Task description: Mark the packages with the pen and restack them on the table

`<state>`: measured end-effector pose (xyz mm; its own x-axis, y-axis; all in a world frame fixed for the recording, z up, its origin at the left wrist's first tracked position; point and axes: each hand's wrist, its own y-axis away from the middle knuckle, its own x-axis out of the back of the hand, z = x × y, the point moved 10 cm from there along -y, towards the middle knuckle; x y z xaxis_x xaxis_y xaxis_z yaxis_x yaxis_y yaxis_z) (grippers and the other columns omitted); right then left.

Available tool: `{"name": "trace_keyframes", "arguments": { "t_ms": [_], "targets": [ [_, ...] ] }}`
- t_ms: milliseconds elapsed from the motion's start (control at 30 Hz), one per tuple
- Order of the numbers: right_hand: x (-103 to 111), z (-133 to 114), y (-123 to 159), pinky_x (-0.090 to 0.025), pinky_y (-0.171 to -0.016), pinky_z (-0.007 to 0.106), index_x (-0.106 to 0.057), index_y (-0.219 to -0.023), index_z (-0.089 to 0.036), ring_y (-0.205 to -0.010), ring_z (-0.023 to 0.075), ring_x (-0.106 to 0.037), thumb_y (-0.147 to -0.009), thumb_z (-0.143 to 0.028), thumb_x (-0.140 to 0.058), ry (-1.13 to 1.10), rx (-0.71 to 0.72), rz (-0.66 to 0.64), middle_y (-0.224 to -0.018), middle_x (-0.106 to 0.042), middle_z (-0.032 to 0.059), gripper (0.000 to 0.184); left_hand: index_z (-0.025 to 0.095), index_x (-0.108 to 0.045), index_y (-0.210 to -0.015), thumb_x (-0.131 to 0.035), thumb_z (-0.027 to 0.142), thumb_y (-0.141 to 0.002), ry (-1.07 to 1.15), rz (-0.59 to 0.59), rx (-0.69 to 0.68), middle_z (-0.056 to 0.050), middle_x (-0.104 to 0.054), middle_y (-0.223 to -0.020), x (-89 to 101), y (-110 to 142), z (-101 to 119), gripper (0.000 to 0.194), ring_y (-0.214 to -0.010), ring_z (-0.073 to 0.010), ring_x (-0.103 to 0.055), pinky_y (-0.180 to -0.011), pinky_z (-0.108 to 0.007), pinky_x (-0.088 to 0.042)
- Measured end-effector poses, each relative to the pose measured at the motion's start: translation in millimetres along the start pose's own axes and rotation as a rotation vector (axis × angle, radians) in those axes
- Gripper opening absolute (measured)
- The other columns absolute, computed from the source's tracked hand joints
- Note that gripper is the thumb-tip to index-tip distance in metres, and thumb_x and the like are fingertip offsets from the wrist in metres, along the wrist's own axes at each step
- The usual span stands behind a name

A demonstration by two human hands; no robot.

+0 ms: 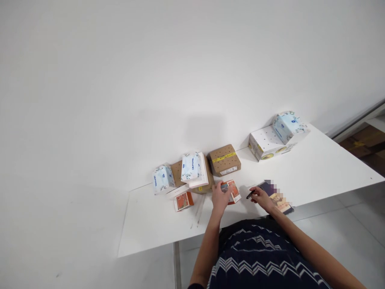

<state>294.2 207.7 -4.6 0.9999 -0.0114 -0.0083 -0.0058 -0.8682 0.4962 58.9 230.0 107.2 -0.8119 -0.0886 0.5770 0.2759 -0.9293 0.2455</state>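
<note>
My left hand (pixel 221 197) is closed on the left side of a small orange-and-white box (pixel 235 190), which sits on the white table. Its fingers reach over the top and hide part of the printed picture. To the right, my right hand (pixel 262 199) pinches a slim black pen-like object (pixel 250 194), whose tip points left toward the box without touching it. Below and beside that hand lies a dark, flat, book-like item (pixel 284 202) with a printed cover, partly blurred out. A second orange-and-white box (pixel 183 201) rests to the left of my left hand.
Behind my hands stand a taped brown carton (pixel 225 159) and a blue-and-white tissue pack (pixel 191 167) on stacked boxes. Another tissue pack (pixel 163 179) is at left. At far right, a white carton (pixel 264 141) carries a tissue pack (pixel 290 126). A wall (pixel 192 80) borders the table (pixel 147 228).
</note>
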Motion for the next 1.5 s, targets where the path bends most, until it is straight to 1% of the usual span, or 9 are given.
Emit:
{"name": "trace_keyframes", "arguments": {
  "t_ms": [167, 300, 500, 600, 700, 900, 1167, 1367, 1500],
  "targets": [
    [4.9, -11.2, -1.0, -0.042, -0.051, 0.028, -0.050, -0.084, -0.021, -0.050, 0.0128, -0.055, -0.066, -0.042, -0.062, -0.019, 0.034, 0.085, -0.061, -0.060, -0.0028, 0.030, 0.024, -0.064, -0.104, -0.075, 0.034, -0.066, 0.145, -0.069, 0.038, -0.009, -0.060, -0.107, -23.1, -10.7, -25.8, 0.041, -0.110, -0.0290, -0.053, -0.102, -0.042, -0.035],
    [9.9, -22.8, 3.3, -0.043, -0.052, 0.028, -0.048, -0.084, -0.022, -0.050, 0.0128, -0.053, -0.074, -0.049, -0.058, -0.019, 0.051, 0.136, -0.058, -0.057, -0.0031, 0.031, 0.022, -0.059, -0.113, -0.076, 0.028, -0.063, 0.255, -0.064, 0.083, -0.010, -0.061, -0.115, -31.5, -12.6, -47.8, 0.053, -0.108, -0.0255, -0.056, -0.100, -0.039, -0.038],
    [8.1, -34.3, 11.3, -0.044, -0.055, 0.029, -0.045, -0.075, -0.024, -0.055, 0.0146, -0.053, -0.078, -0.062, -0.052, 0.030, 0.102, 0.140, -0.062, -0.055, -0.0017, 0.039, 0.023, -0.046, -0.131, -0.081, 0.035, -0.056, 0.387, -0.117, 0.287, -0.011, -0.063, -0.109, -41.4, 1.9, -86.9, 0.083, -0.089, -0.0218, -0.062, -0.077, -0.035, -0.049],
    [-7.2, -40.5, 12.5, -0.048, -0.068, 0.032, -0.048, -0.077, -0.023, -0.069, 0.0176, -0.059, -0.078, -0.065, -0.051, 0.066, 0.161, 0.068, -0.080, -0.063, 0.0032, 0.042, 0.021, -0.050, -0.128, -0.077, 0.047, -0.059, 0.440, -0.178, 0.382, -0.010, -0.064, -0.102, -50.3, 14.5, -95.9, 0.078, -0.076, -0.0184, -0.062, -0.068, -0.033, -0.048],
    [-29.6, -44.6, 13.3, -0.047, -0.081, 0.035, -0.054, -0.081, -0.024, -0.083, 0.0201, -0.059, -0.076, -0.063, -0.054, 0.116, 0.219, -0.025, -0.088, -0.065, 0.0028, 0.040, 0.019, -0.063, -0.111, -0.075, 0.050, -0.060, 0.495, -0.245, 0.393, -0.009, -0.067, -0.095, -59.0, 24.5, -88.9, 0.061, -0.075, -0.0181, -0.061, -0.070, -0.034, -0.047],
    [-51.6, -55.7, 20.7, -0.044, -0.085, 0.035, -0.058, -0.082, -0.023, -0.081, 0.0202, -0.057, -0.080, -0.059, -0.053, 0.164, 0.260, -0.132, -0.082, -0.064, 0.0005, 0.036, 0.019, -0.069, -0.094, -0.082, 0.035, -0.053, 0.572, -0.271, 0.301, -0.007, -0.071, -0.089, -56.3, 29.0, -61.8, 0.046, -0.083, -0.0207, -0.062, -0.079, -0.034, -0.046],
    [-32.0, -80.4, 18.9, -0.046, -0.085, 0.034, -0.056, -0.086, -0.023, -0.094, 0.0215, -0.059, -0.080, -0.061, -0.054, 0.053, 0.241, -0.076, -0.095, -0.067, 0.0040, 0.038, 0.017, -0.069, -0.103, -0.079, 0.033, -0.056, 0.495, -0.307, 0.205, 0.001, -0.063, -0.060, -58.0, 22.3, -41.0, 0.051, -0.059, -0.0148, -0.056, -0.067, -0.030, -0.047],
    [-17.8, -66.1, 18.7, -0.050, -0.076, 0.036, -0.056, -0.085, -0.023, -0.088, 0.0215, -0.063, -0.078, -0.063, -0.055, 0.001, 0.156, 0.021, -0.100, -0.068, 0.0078, 0.041, 0.019, -0.065, -0.113, -0.076, 0.028, -0.061, 0.362, -0.228, 0.157, -0.001, -0.065, -0.075, -63.9, 17.3, -41.8, 0.054, -0.063, -0.0153, -0.058, -0.069, -0.031, -0.048],
    [-4.9, -68.9, 23.2, -0.050, -0.073, 0.036, -0.057, -0.084, -0.022, -0.081, 0.0213, -0.063, -0.079, -0.062, -0.053, -0.012, 0.144, 0.109, -0.096, -0.069, 0.0093, 0.041, 0.020, -0.058, -0.123, -0.070, 0.024, -0.067, 0.274, -0.177, 0.108, -0.007, -0.064, -0.096, -56.2, 18.8, -37.9, 0.057, -0.077, -0.0197, -0.060, -0.078, -0.037, -0.049]
  ]
}}
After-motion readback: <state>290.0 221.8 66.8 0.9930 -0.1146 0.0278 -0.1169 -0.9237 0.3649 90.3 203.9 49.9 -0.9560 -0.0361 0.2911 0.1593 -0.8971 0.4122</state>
